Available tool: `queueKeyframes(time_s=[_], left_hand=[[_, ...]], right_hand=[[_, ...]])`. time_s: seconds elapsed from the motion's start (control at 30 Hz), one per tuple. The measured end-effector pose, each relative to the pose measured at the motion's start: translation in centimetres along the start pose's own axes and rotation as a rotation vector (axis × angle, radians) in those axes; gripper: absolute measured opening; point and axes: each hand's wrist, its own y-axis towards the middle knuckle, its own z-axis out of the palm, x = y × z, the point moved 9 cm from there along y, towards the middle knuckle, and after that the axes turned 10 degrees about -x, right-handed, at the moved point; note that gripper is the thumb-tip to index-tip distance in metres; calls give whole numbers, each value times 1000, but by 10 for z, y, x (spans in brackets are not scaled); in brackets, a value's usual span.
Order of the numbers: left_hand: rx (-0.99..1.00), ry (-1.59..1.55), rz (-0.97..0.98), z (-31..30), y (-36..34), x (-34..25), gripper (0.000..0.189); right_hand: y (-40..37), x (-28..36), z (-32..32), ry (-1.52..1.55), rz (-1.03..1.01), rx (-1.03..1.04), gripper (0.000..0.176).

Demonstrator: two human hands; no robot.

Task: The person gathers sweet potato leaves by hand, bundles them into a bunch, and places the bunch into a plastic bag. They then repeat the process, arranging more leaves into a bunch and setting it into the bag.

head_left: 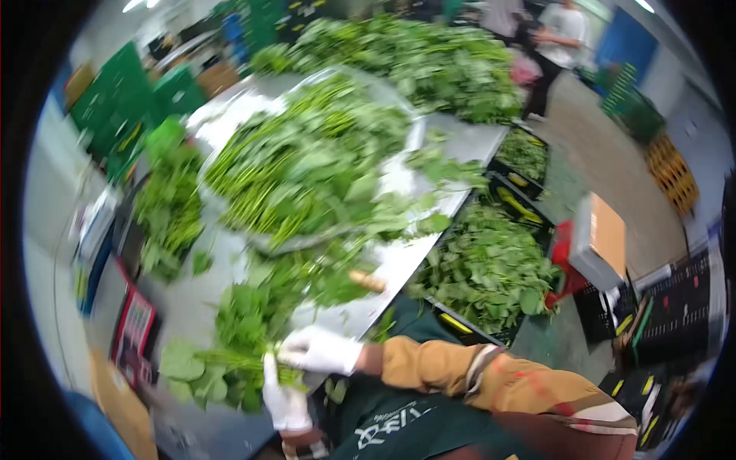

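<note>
My left hand [285,400], in a white glove, is closed around a bunch of leafy green stems [238,359] at the near end of the metal table. The broad leaves of the bunch spread to the left. My right hand [320,349], also gloved in white, is at the cut end of the same stems with its fingers bent together on them. More loose leaves [249,307] lie just beyond both hands. A large heap of long-stemmed greens [307,165] rests on a clear plastic sheet [418,134] further up the table.
Black crates [460,320] full of greens stand along the table's right side. Another leafy pile [406,65] covers the far end. A tan stubby object [368,281] lies on the metal tabletop [337,313]. A person [563,34] stands at the back right.
</note>
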Motion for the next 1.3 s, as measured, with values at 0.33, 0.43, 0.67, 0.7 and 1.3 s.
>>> queueKeyframes(time_s=[0.33, 0.43, 0.67, 0.7, 1.3], left_hand=[[-149, 344, -26, 8, -14, 13, 41], [-53, 832, 264, 13, -24, 1, 42], [63, 959, 468, 41, -44, -3, 55], [61, 881, 428, 42, -43, -1, 56], [218, 532, 332, 28, -37, 9, 40]], right_hand=[[-9, -3, -25, -303, 20, -140, 24], [-9, -9, -27, -282, 24, -146, 24], [-12, -6, -33, -214, 23, -154, 23], [-12, -3, -34, -199, 14, -163, 23], [-19, -3, -25, -268, -4, -192, 19]])
